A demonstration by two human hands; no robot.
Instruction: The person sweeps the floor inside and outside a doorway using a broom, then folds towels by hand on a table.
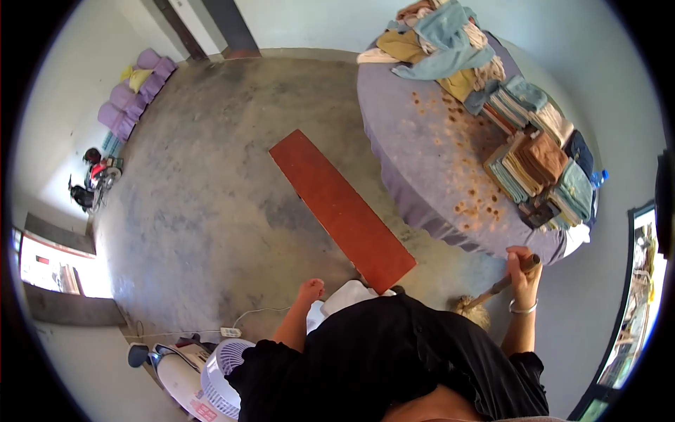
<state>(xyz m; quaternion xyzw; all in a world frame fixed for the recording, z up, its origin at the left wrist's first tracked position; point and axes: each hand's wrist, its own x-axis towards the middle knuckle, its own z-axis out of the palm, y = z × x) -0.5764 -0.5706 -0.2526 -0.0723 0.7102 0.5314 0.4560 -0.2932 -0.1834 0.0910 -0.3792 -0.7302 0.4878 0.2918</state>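
My right hand (522, 276) is wrapped round the wooden handle of a broom (498, 287), near the edge of the cloth-covered table. The broom slants down to the left, and its straw-coloured bristles (471, 309) are low beside my body. My left hand (310, 290) hangs at my left side with its fingers curled in and nothing visible in them. Between it and the broom, a long reddish-brown bench (344, 211) runs away from me across the floor. A white object (349, 295), partly hidden by my black clothing, lies at the bench's near end.
Folded clothes (538, 158) and a loose clothes heap (446, 42) lie on the table with a stained purple cloth (422, 148). At lower left are a white fan (226, 373) and a power strip (230, 332) with its cord across the floor. Purple chairs (130, 102) and a motorbike (95, 179) line the left wall.
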